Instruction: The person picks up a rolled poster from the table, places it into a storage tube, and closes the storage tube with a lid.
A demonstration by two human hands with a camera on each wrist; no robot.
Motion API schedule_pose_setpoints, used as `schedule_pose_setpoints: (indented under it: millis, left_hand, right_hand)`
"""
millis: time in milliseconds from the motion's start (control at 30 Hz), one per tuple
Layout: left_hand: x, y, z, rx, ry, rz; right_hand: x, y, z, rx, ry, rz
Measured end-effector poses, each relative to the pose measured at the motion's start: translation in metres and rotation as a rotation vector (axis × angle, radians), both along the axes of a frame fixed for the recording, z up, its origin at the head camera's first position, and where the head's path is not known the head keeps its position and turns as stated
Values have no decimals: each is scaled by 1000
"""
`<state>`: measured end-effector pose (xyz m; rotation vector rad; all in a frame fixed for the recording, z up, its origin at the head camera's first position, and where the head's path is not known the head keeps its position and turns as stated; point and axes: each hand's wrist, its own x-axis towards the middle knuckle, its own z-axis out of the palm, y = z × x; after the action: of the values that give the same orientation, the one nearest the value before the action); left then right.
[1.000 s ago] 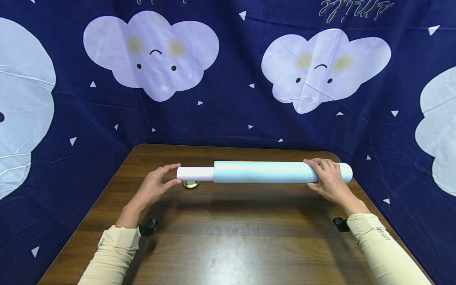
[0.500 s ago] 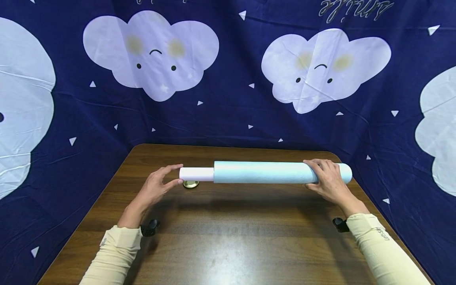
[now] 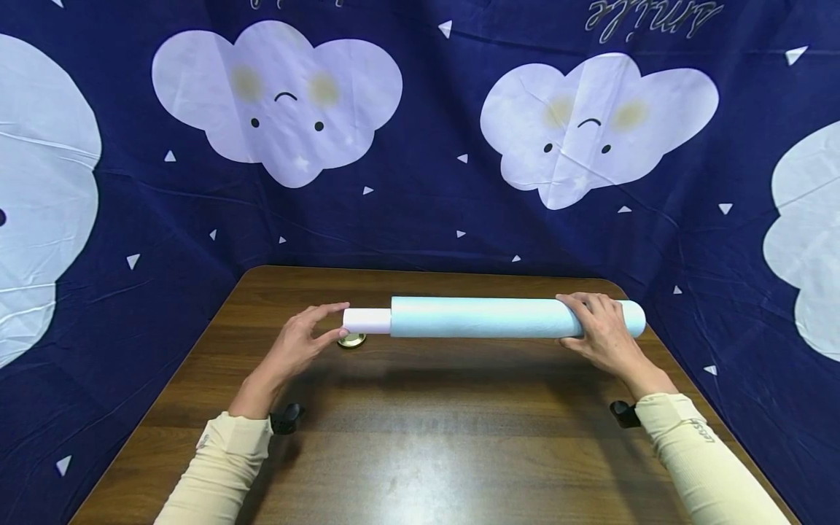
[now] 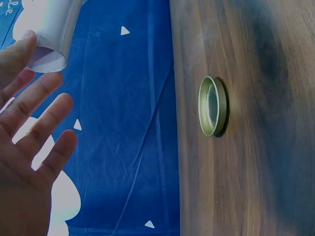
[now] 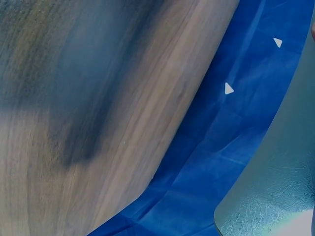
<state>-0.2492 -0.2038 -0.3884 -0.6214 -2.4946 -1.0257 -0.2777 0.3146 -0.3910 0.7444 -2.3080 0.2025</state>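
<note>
A light blue tube [image 3: 472,317] is held level above the table, and a white paper roll [image 3: 367,321] sticks out of its left end. My left hand [image 3: 298,343] pinches the roll's free end between thumb and fingers. In the left wrist view, the thumb [image 4: 24,46] lies against the rim of the hollow white roll [image 4: 54,29], and the other fingers are spread. My right hand [image 3: 604,332] grips the tube near its right end, fingers over the top and thumb below. Part of the blue tube [image 5: 275,182] fills the right side of the right wrist view.
A round gold-rimmed lid [image 4: 215,105] lies on the wooden table [image 3: 420,408], below the roll's end. A dark blue curtain [image 3: 433,204] with white clouds hangs behind the table and on both sides.
My left hand has moved right along with the white paper roll, so less of it sticks out of the blue tube. The right hand and tube have hardly moved.
</note>
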Motion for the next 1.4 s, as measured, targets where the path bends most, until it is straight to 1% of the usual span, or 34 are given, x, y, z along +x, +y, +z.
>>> schedule_pose_setpoints:
  millis: [233, 567, 667, 1000, 1133, 1400]
  left_hand:
    - [-1, 9, 0, 17, -6, -20]
    - [-4, 20, -1, 41, 50, -47]
    - [-5, 24, -1, 33, 67, -49]
    - [-7, 38, 2, 34, 60, -63]
    - [-9, 43, 1, 25, 67, -68]
    - [-8, 49, 0, -4, 74, -59]
  right_hand:
    - [0, -1, -1, -4, -4, -4]
    - [0, -3, 0, -3, -8, -6]
    - [1, -3, 0, -4, -9, -3]
    - [2, -7, -1, -7, -25, -4]
    - [2, -8, -2, -3, -26, -7]
    - [1, -9, -2, -8, -5, 5]
